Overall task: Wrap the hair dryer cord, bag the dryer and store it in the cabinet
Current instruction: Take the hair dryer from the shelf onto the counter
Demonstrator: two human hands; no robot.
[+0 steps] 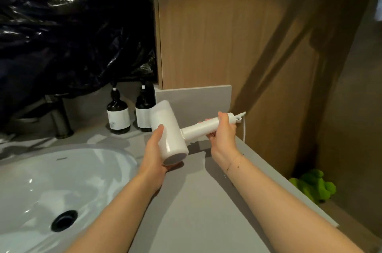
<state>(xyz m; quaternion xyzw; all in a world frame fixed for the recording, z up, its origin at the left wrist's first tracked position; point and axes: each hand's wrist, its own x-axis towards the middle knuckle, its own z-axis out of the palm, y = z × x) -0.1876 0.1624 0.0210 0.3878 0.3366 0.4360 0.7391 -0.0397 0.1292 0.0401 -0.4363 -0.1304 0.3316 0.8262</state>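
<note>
White hair dryer held above the grey surface. Left hand cupped around its barrel. Right hand wrapped round the handle, cord hanging.

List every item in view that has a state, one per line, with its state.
hair dryer: held off the counter, barrel end toward camera
cord: unwrapped, hanging past the counter edge
left hand: cupping the dryer's barrel
right hand: closed around the handle
two dark bottles: upright, pump tops on
sink: no standing water, drain open
green toy: lying on the floor
</note>
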